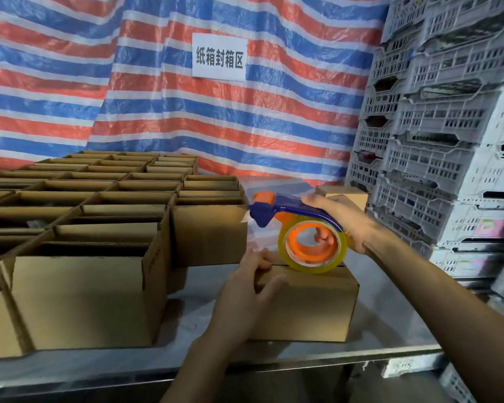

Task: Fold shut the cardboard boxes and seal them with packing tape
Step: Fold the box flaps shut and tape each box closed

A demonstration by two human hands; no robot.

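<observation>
A closed box (303, 303) was steadied by the left hand (245, 298), spread flat against its near-left corner; above it, a tape dispenser (300, 228) was gripped by the right hand (344, 219).

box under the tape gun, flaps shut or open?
Shut: the small box has flaps flat, meeting at a seam beneath the tape dispenser; left hand presses its top.

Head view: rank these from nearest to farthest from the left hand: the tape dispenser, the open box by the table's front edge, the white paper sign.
1. Tape dispenser, just right of the left hand, over the closed box.
2. Open box, to its left at the table's front.
3. Paper sign, far back on the striped tarp.
</observation>
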